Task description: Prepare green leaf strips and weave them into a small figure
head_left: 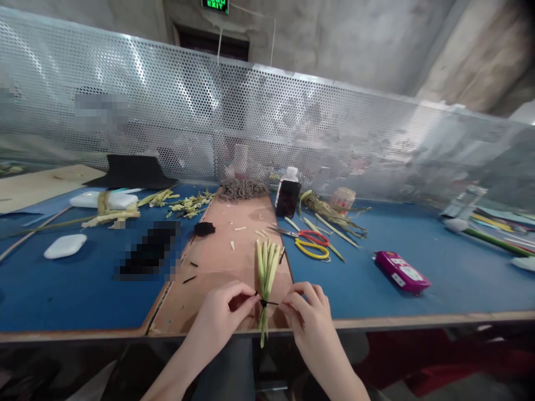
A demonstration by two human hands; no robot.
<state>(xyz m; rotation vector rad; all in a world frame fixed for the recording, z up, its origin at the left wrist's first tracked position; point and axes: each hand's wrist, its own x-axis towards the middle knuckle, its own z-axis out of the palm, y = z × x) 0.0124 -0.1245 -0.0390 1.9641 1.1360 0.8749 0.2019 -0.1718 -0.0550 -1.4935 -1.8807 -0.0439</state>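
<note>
Green leaf strips (266, 273) are being tied into a bundle with a black thread (264, 303), low on the brown board (217, 267) near the table's front edge. The thread's end at 9 o'clock is being pinched by the left hand (219, 314), fingertips shut on it. The end at 3 o'clock is being pinched by the right hand (307, 312). For a good knot, both ends are best pulled evenly and flat. Scissors (307, 240) are lying at 1 o'clock from the bundle.

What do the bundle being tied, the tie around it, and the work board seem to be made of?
Bundle: apparently plant stalks or leaf strips, pale green, matte, fibrous. Tie: thin black thread or wire; too fine to tell. Board: looks like brown fibreboard or cardboard, dull and scuffed.
</note>
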